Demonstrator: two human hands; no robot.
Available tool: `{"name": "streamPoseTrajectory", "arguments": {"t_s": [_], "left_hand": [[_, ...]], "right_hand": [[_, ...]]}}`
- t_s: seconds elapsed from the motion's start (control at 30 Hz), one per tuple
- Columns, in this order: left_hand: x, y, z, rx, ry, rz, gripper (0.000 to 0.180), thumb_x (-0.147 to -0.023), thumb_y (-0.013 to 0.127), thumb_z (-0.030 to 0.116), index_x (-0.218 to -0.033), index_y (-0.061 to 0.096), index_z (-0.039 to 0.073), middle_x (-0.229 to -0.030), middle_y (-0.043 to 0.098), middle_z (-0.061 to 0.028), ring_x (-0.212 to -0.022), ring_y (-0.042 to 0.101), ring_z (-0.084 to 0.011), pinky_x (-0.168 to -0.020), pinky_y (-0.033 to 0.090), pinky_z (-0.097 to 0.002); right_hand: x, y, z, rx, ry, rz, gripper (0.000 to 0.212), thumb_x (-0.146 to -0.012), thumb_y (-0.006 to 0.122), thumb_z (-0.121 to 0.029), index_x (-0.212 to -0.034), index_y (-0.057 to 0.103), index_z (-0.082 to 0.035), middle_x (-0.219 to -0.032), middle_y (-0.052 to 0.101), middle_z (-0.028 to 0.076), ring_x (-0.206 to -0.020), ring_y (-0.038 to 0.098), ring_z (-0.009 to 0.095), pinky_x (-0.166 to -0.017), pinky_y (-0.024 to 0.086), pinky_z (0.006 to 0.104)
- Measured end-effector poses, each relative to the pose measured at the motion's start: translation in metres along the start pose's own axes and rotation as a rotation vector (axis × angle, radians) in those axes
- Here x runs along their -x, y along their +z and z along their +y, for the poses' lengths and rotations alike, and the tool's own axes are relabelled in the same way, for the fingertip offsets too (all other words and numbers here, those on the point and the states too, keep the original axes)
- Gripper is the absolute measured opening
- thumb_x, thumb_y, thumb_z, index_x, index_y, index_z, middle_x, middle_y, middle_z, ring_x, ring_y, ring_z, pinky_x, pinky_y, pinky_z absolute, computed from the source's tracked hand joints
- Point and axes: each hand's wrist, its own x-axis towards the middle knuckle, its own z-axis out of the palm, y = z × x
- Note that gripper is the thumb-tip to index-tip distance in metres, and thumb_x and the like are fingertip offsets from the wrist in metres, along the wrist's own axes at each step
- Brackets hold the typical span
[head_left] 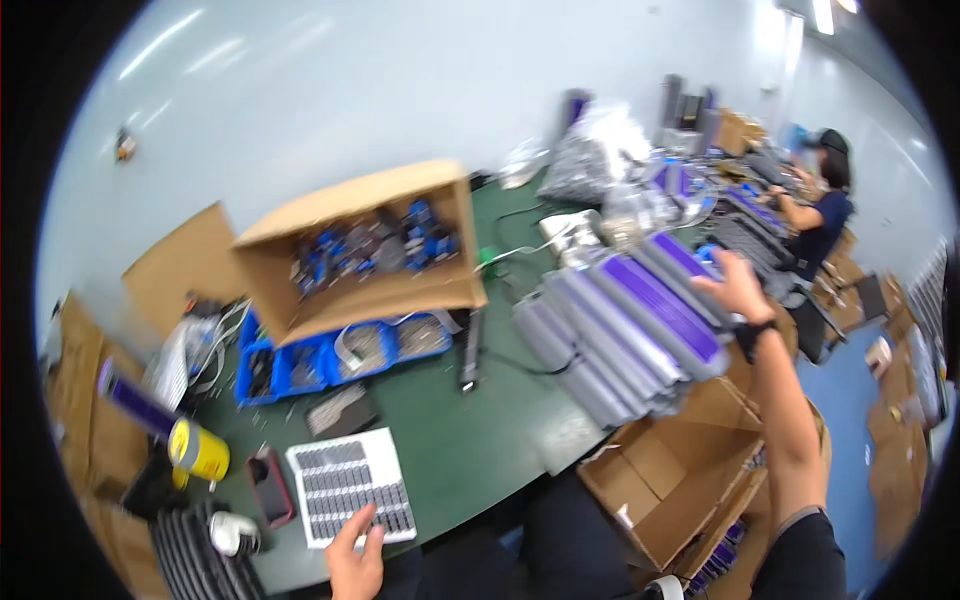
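Observation:
My left hand (357, 558) is low in the view, thumb and forefinger apart, at the near edge of a white sheet (377, 447) with rows of small dark grey pieces (335, 482) on it. Nothing shows between its fingers. My right hand (738, 290) reaches out at the right end of a pile of long grey housings (600, 330), some with purple faces (665, 312). Its fingers are spread, and I cannot tell whether they touch the topmost housing. A dark band circles the right wrist.
A tilted cardboard box (370, 305) of blue and dark parts stands behind blue bins (310, 368). A yellow can (198, 450) and a phone (270, 487) lie left. Below the pile is an open carton (670, 455). A co-worker (825, 215) is at the far right.

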Motion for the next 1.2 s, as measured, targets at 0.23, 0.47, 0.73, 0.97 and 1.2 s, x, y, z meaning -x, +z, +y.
{"name": "streamPoseTrajectory", "arguments": {"t_s": [0.23,0.47,0.73,0.97,1.2], "left_hand": [[-0.019,-0.003,0.005,-0.306,0.095,0.010,0.048,-0.101,0.067,0.008,-0.148,0.060,0.004,-0.147,0.063,-0.0254,-0.143,0.054,-0.0448,-0.122,0.036,-0.0549],[-0.015,0.042,-0.022,-0.555,0.020,0.115,0.074,-0.108,0.060,0.031,-0.167,0.031,-0.003,-0.169,0.036,-0.0319,-0.161,0.027,-0.0482,-0.130,0.011,-0.0647],[-0.001,0.079,0.005,-0.574,-0.035,0.213,0.075,-0.105,0.064,0.031,-0.166,0.035,-0.002,-0.167,0.038,-0.0337,-0.158,0.033,-0.0468,-0.127,0.018,-0.0623],[-0.012,0.053,0.010,-0.571,-0.022,0.055,0.066,-0.103,0.066,0.022,-0.160,0.044,-0.001,-0.161,0.046,-0.0332,-0.151,0.042,-0.0495,-0.122,0.029,-0.0629],[-0.058,0.042,0.015,-0.091,0.237,0.034,0.036,-0.097,0.058,-0.009,-0.131,0.068,0.000,-0.120,0.071,-0.0213,-0.111,0.070,-0.0414,-0.096,0.056,-0.0441]], "right_hand": [[0.190,-0.020,-0.269,-0.737,-0.414,-0.097,0.052,-0.086,0.089,-0.022,-0.131,0.072,-0.001,-0.131,0.075,0.018,-0.121,0.071,0.035,-0.107,0.054,0.0418],[0.274,0.110,-0.405,-1.587,0.357,-1.045,0.086,-0.095,0.085,-0.020,-0.162,0.038,0.003,-0.155,0.055,0.027,-0.135,0.062,0.029,-0.094,0.065,0.0397],[0.253,0.116,-0.427,-1.259,0.339,-1.123,0.057,-0.094,0.086,-0.023,-0.130,0.063,0.014,-0.096,0.076,0.015,-0.065,0.067,0.014,-0.058,0.055,0.0306],[0.242,0.116,-0.448,-0.800,-0.038,-0.874,0.026,-0.088,0.072,-0.022,-0.085,0.077,0.004,-0.067,0.070,0.023,-0.066,0.073,0.036,-0.068,0.056,0.0482],[0.243,0.137,-0.440,-0.910,-0.212,-0.819,0.025,-0.086,0.071,-0.017,-0.074,0.064,0.004,-0.059,0.059,0.022,-0.054,0.062,0.033,-0.060,0.048,0.0500]]}}
